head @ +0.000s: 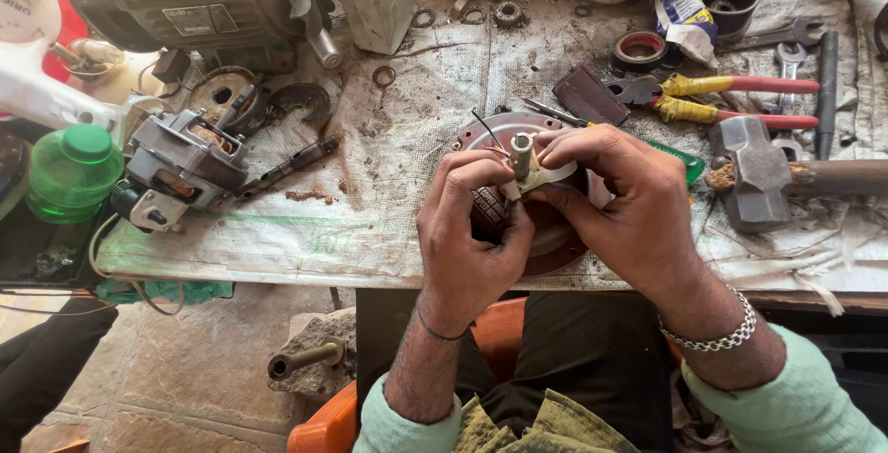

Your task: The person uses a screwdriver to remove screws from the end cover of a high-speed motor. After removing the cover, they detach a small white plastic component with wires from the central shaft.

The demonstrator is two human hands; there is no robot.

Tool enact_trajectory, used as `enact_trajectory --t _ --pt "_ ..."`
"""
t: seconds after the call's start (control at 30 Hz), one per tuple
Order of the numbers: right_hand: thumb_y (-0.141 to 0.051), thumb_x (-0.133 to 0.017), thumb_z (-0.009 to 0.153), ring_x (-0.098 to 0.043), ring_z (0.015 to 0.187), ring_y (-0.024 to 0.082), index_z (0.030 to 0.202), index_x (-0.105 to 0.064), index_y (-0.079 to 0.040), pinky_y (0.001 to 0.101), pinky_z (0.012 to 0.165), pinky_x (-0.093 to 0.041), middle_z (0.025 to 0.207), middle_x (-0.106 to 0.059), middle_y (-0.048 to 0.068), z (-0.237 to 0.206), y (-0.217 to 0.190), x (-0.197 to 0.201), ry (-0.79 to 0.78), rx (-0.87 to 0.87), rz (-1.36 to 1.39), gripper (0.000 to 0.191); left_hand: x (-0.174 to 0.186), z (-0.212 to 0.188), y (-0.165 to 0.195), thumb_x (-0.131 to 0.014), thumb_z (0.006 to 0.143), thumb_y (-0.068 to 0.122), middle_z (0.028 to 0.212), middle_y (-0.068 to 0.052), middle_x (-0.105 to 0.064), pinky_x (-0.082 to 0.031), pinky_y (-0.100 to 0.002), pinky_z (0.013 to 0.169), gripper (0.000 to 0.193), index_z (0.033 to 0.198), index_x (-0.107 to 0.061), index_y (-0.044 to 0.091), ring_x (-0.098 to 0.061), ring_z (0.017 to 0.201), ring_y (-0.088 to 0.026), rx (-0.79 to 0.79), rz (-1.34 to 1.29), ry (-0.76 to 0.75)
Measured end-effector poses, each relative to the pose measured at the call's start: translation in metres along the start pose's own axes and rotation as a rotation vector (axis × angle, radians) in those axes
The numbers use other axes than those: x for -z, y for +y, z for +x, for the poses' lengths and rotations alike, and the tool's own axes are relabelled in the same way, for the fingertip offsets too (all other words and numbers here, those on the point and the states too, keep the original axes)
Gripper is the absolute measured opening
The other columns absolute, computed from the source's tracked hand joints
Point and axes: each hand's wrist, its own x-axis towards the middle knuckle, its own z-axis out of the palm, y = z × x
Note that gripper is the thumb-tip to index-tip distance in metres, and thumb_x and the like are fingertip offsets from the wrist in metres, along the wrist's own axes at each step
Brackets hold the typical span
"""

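Both my hands grip a small motor part with a metal shaft (522,153) standing up from a pale plastic piece, held over a round reddish metal plate (504,129) on the bench. My left hand (472,231) wraps the part's left side, thumb against copper-coloured windings. My right hand (624,203) closes over its right side, fingertips on the pale plastic by the shaft. Thin wires stick out near the shaft. A metal chain bracelet sits on my right wrist.
The bench carries a small motor (176,166) at left, a green jar (74,171), pliers with red-and-yellow handles (721,97), a hammer (768,176), tape roll (640,48), spanners and washers. A cloth (388,102) covers the bench top. An orange seat is below.
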Motion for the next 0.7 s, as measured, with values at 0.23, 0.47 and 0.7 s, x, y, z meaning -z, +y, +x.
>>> enact_trajectory --t 0.23,0.47,0.7 --pt "0.012 -0.075 0.09 -0.071 0.121 0.021 0.114 -0.063 0.002 0.0335 0.107 -0.062 0.121 -0.071 0.013 -0.0052 0.0076 -0.0043 0.013 -0.12 0.248 0.029 0.0001 0.0008 -0.002 -0.073 0.086 -0.006 0.117 -0.011 -0.064 -0.061 -0.031 0.089 0.035 0.115 -0.057 0.006 -0.071 0.102 -0.021 0.019 -0.039 0.03" --pt "0.012 -0.075 0.09 -0.068 0.124 0.019 0.116 -0.063 0.001 0.0332 0.108 -0.062 0.128 -0.067 0.014 -0.0006 0.0 -0.0056 0.051 -0.131 0.286 0.03 -0.0005 0.0031 -0.0001 -0.074 0.088 -0.005 0.113 -0.011 -0.065 -0.06 -0.032 0.091 0.032 0.115 -0.059 0.005 -0.072 0.104 -0.021 0.039 -0.054 0.057" --pt "0.003 -0.084 0.084 -0.071 0.123 0.026 0.106 -0.074 -0.007 0.0363 0.104 -0.061 0.13 -0.065 0.014 -0.0025 -0.0001 -0.0011 0.082 0.043 -0.1 0.026 -0.0016 0.005 0.0026 -0.074 0.088 -0.005 0.119 -0.011 -0.066 -0.061 -0.03 0.091 0.034 0.118 -0.062 0.003 -0.072 0.103 -0.019 0.082 -0.071 0.063"
